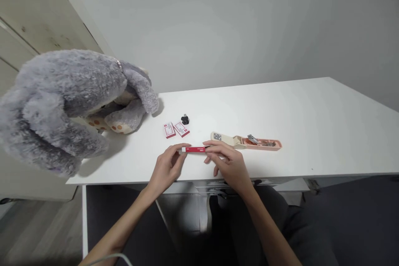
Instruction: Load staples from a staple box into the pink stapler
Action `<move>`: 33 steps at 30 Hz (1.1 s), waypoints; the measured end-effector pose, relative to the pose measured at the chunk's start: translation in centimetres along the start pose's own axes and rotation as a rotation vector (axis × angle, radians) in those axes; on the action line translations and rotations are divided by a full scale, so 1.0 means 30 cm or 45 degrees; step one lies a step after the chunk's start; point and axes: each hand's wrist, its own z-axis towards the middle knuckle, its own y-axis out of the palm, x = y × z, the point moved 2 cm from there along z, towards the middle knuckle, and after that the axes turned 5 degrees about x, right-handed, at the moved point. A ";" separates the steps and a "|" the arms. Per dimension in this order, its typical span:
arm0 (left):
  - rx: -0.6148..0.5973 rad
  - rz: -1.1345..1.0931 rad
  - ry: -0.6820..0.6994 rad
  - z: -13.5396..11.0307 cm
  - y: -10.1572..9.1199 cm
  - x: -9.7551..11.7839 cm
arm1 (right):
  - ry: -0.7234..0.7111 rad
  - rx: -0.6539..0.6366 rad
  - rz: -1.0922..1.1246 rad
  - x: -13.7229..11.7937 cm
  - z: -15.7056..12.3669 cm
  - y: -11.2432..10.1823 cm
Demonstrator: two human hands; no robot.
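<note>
Near the table's front edge, I hold a narrow red-and-white staple box (195, 149) level between my two hands. My left hand (168, 165) pinches its left end between thumb and fingers. At the right end, the fingers of my right hand (229, 164) close on the box and partly cover it. Just beyond my right hand lies a stapler (262, 144), opened out flat, with a cream top, a pink base and metal parts showing. Two more small red-and-white boxes (168, 130) lie beyond my left hand, beside a small black staple remover (185, 119).
A large grey plush toy (77, 87) sits on the left end of the white table (311, 124). A grey wall (233, 25) rises behind the table. A pale cable (114, 255) crosses my left forearm.
</note>
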 end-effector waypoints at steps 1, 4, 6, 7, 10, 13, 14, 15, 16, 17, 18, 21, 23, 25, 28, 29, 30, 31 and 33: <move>0.004 0.003 0.005 0.000 0.001 0.001 | -0.014 -0.007 -0.021 -0.004 -0.002 0.002; 0.007 0.031 0.020 0.001 0.002 0.005 | -0.035 -0.012 -0.045 -0.010 -0.004 0.005; 0.006 0.048 0.025 0.001 0.003 0.006 | -0.033 0.001 -0.024 -0.008 -0.003 0.005; 0.004 0.051 0.025 0.001 0.003 0.006 | -0.027 0.011 -0.011 -0.005 -0.001 0.005; -0.001 0.044 0.026 0.002 0.003 0.006 | 0.019 0.046 0.039 0.005 0.004 0.004; -0.002 0.058 0.038 0.004 0.003 0.009 | 0.086 0.074 0.084 0.009 0.005 0.005; -0.004 0.064 0.041 0.004 0.003 0.009 | 0.101 0.077 0.089 0.009 0.005 0.005; -0.003 0.069 0.042 0.005 0.003 0.010 | 0.110 0.079 0.091 0.008 0.004 0.006; 0.001 0.071 0.041 0.005 0.003 0.010 | 0.115 0.081 0.091 0.006 0.003 0.007; 0.007 0.071 0.039 0.005 0.003 0.010 | 0.117 0.081 0.090 0.005 0.002 0.008; 0.011 0.071 0.036 0.006 0.003 0.010 | 0.118 0.081 0.088 0.003 0.002 0.009; 0.009 0.059 0.021 0.007 0.002 0.012 | 0.140 0.106 0.076 0.001 0.001 0.009; -0.010 0.043 -0.002 0.008 0.000 0.014 | 0.185 0.134 0.057 0.003 0.001 0.007; -0.033 0.034 -0.041 0.008 -0.004 0.016 | 0.239 0.149 0.024 0.005 0.001 0.006; -0.059 0.004 -0.091 0.010 -0.008 0.019 | 0.273 0.150 -0.022 0.008 0.000 0.005; -0.063 -0.012 -0.099 0.010 -0.008 0.020 | 0.269 0.151 -0.029 0.008 0.000 0.004; -0.064 -0.027 -0.103 0.011 -0.008 0.021 | 0.259 0.152 -0.030 0.009 -0.001 0.004; -0.066 -0.036 -0.103 0.011 -0.008 0.021 | 0.245 0.151 -0.028 0.009 -0.002 0.005; -0.068 -0.034 -0.095 0.011 -0.005 0.021 | 0.198 0.145 -0.020 0.008 -0.001 0.006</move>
